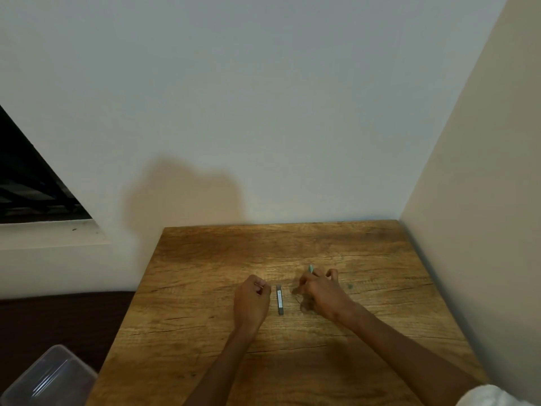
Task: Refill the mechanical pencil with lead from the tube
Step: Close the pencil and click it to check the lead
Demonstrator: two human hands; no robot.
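Lead tube (280, 299) lies flat on the wooden table (292, 361), long axis running away from the person, between the two hands. Pale label on its top face; print too small to read. Left hand (252, 300) rests knuckles-up just beside the tube, fingers curled, pinching something thin at the fingertips; too small to identify. Right hand (320, 291) grips the mechanical pencil (311, 269), greenish end poking above the fingers. Clear plastic container (46, 379) off the table's near-left corner.
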